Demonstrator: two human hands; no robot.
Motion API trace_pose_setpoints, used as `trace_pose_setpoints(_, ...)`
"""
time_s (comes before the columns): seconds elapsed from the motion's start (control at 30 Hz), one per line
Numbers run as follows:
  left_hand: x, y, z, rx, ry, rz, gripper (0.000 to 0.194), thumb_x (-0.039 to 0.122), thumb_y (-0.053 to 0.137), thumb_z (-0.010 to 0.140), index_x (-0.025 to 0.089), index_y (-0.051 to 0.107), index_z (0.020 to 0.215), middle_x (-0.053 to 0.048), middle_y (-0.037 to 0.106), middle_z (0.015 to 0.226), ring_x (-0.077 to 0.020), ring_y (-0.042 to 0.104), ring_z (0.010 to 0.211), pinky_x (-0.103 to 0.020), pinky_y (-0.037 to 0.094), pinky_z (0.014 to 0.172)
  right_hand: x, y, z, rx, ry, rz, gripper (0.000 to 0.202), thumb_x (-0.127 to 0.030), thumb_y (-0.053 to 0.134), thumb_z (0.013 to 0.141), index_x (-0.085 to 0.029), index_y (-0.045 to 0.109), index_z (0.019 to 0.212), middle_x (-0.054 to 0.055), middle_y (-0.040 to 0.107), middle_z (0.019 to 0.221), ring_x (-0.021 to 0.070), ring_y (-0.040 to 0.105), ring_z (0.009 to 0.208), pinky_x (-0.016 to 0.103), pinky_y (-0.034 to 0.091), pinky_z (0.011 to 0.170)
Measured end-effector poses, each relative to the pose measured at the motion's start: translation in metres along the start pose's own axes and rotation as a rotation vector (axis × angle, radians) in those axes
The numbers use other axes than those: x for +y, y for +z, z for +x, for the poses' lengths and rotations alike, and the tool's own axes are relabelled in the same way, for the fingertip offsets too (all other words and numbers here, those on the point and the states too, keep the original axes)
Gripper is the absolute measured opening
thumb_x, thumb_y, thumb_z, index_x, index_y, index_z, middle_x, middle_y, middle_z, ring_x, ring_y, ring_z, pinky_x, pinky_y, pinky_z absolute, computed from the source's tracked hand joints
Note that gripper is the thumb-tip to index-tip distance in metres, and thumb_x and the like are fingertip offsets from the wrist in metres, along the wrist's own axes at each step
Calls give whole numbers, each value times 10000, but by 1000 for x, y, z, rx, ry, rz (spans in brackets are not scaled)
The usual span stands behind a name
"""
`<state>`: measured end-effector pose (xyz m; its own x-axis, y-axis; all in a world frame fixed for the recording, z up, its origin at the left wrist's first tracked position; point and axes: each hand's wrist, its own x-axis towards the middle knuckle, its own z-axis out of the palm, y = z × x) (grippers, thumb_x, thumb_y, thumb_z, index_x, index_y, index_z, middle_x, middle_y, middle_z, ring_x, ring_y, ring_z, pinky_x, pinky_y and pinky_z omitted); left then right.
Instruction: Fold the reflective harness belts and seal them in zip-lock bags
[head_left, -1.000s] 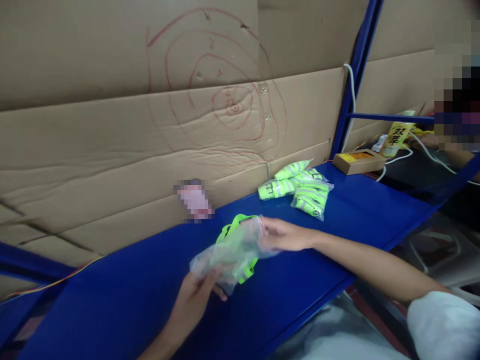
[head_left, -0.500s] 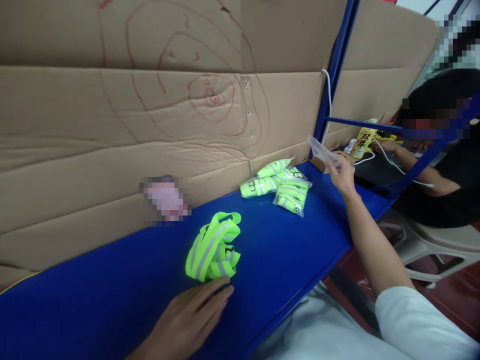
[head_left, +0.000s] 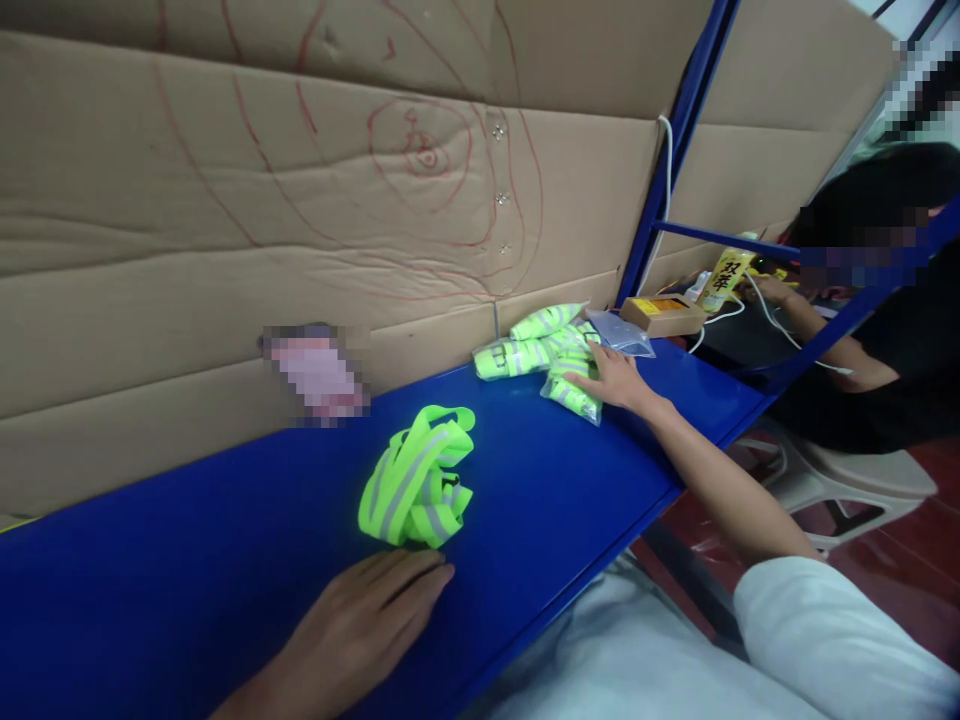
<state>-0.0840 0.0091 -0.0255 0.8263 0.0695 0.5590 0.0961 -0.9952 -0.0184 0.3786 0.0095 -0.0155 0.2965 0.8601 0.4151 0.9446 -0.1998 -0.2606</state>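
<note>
A loose bundle of neon-yellow reflective straps with grey stripes lies on the blue tabletop. Just in front of it rests my left hand, fingers stretched out flat and holding nothing. Farther right, my right hand reaches over bagged reflective straps, fingers spread, its fingertips at or on the nearest bag. More packed straps in clear bags lie behind, against the cardboard. An empty clear plastic bag lies flat beyond my right hand.
A small cardboard box stands near the blue upright post. Cardboard with red rings backs the table. A blurred pinkish item is against it. To the right sit a yellow-labelled bottle, white cables and another person.
My right hand has let go of the clear bag, which now lies by the box, and has moved left and down to the bagged straps. My left hand stays by the loose straps.
</note>
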Motion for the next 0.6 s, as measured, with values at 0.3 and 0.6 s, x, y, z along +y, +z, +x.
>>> trace_pose_setpoints(0.3,33,-11,16,41,-562,-677,494,252,585,1007,336,463,1479,-58,643,1302,-115,708,985,-207,629,867,-98,-42,-52,472,-771,45,465,-362,740,929,-202,579,1335,75,714,1087,223,625,1027,414,381,976)
trace_pose_setpoints(0.6,21,-45,23,356,-610,-629,135,248,688,964,222,702,1096,-25,669,953,-102,643,855,-197,555,748,-194,-31,-71,564,-1488,185,207,-205,677,953,-388,752,1016,-178,746,1151,84,675,1081,310,496,786)
